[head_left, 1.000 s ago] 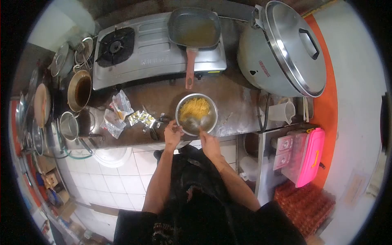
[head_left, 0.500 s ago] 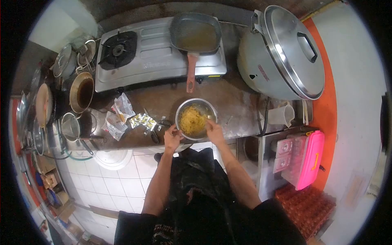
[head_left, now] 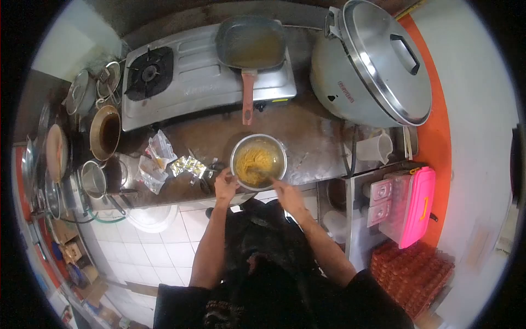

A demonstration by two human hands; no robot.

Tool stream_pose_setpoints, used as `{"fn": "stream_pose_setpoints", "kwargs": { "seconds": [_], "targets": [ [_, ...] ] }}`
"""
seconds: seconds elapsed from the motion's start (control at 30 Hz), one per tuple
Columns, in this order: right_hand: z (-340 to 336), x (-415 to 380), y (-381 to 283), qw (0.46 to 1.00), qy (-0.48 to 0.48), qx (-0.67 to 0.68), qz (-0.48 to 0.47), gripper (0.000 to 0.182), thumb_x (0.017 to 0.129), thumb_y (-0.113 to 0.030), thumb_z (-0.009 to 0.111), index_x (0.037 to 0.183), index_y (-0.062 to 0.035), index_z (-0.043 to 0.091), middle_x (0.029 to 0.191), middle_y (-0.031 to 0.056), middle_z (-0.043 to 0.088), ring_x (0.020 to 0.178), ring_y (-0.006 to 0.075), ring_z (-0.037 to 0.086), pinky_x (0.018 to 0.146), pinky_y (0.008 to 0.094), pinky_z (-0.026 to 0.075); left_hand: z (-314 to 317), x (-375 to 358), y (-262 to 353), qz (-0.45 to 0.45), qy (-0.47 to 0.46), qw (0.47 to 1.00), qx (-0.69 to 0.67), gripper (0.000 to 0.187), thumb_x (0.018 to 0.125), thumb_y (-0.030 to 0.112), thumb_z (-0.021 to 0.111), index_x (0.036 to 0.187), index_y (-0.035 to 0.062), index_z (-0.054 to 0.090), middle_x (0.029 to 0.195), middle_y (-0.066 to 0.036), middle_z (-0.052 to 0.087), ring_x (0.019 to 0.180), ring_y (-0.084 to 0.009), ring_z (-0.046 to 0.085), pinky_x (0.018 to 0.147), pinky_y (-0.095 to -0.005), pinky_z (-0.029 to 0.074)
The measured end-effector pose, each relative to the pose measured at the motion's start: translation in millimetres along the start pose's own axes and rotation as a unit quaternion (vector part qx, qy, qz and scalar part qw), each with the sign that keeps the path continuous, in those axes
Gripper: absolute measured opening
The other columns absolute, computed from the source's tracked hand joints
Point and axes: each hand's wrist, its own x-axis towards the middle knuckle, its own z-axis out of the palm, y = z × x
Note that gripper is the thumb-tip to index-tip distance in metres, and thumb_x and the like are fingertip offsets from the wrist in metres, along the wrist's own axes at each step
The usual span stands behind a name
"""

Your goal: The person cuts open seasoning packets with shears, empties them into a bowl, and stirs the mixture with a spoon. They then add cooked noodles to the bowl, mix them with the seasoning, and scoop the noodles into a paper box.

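Observation:
A round metal bowl (head_left: pixel 281 159) stands near the counter's front edge, with yellow noodles (head_left: pixel 255 163) inside. My left hand (head_left: pixel 225 185) is closed on the bowl's lower left rim. At the lower right rim is my right hand (head_left: pixel 289 196), its fingers closed round a utensil whose tip reaches into the noodles; its shape is blurred. Left of the bowl lie torn foil packets (head_left: pixel 188 166) and white wrappers (head_left: pixel 153 174), with dark-handled scissors (head_left: pixel 205 186) beside them.
Behind the bowl, a square pan (head_left: pixel 251 46) rests on the gas stove (head_left: pixel 203 88), its handle pointing toward me. A large lidded pot (head_left: pixel 342 82) and a white jug (head_left: pixel 375 148) stand right. Pans and a strainer (head_left: pixel 93 180) are left. A pink-lidded box (head_left: pixel 418 208) is lower right.
My right hand has moved down and slightly right along the bowl's rim, and the noodles have shifted. My left hand stays at the rim. The whole view has shifted a little.

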Motion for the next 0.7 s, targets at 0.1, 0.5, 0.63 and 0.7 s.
{"fn": "stream_pose_setpoints", "kwargs": {
  "seconds": [0.1,0.5,0.63,0.7],
  "targets": [
    [15.8,2.8,6.7,0.993,0.076,0.076,0.042,0.032,0.103,-0.021,0.054,0.131,-0.0146,0.066,0.117,0.0228,0.068,0.104,0.0417,0.068,0.085,0.0461,0.056,8.7,-12.3,17.8,-0.008,0.023,0.999,-0.037,0.041,0.091,-0.003,0.066,0.132,-0.0023,0.059,0.095,-0.014,0.07,0.085,-0.0199,0.071,0.071,-0.0344,0.066],
    [15.3,8.7,-11.5,0.992,0.055,0.103,-0.036,0.034,0.102,-0.025,0.056,0.132,-0.0129,0.065,0.105,0.0228,0.072,0.093,0.0409,0.07,0.082,0.0456,0.056,-15.7,5.6,22.7,-0.033,-0.037,0.998,0.04,0.041,0.093,-0.005,0.062,0.133,0.0036,0.057,0.102,-0.012,0.066,0.096,-0.0227,0.07,0.075,-0.0398,0.066],
    [13.0,-49.3,-6.0,0.995,0.046,0.077,-0.036,0.03,0.1,-0.027,0.056,0.124,-0.0167,0.07,0.105,0.0227,0.071,0.094,0.0443,0.068,0.085,0.0525,0.055,-33.0,11.5,10.1,-0.061,-0.081,0.994,0.04,0.043,0.093,-0.005,0.062,0.135,0.0026,0.054,0.103,-0.014,0.066,0.094,-0.0229,0.07,0.075,-0.039,0.066],
    [15.7,-36.5,-3.5,0.997,0.056,0.053,0.027,0.031,0.1,-0.026,0.055,0.128,-0.0191,0.068,0.101,0.0261,0.07,0.092,0.0455,0.068,0.084,0.054,0.054,-31.0,8.8,24.6,-0.064,-0.08,0.993,0.051,0.044,0.093,-0.005,0.062,0.135,0.0023,0.053,0.102,-0.016,0.067,0.091,-0.0234,0.07,0.073,-0.038,0.066]
  ]
}}
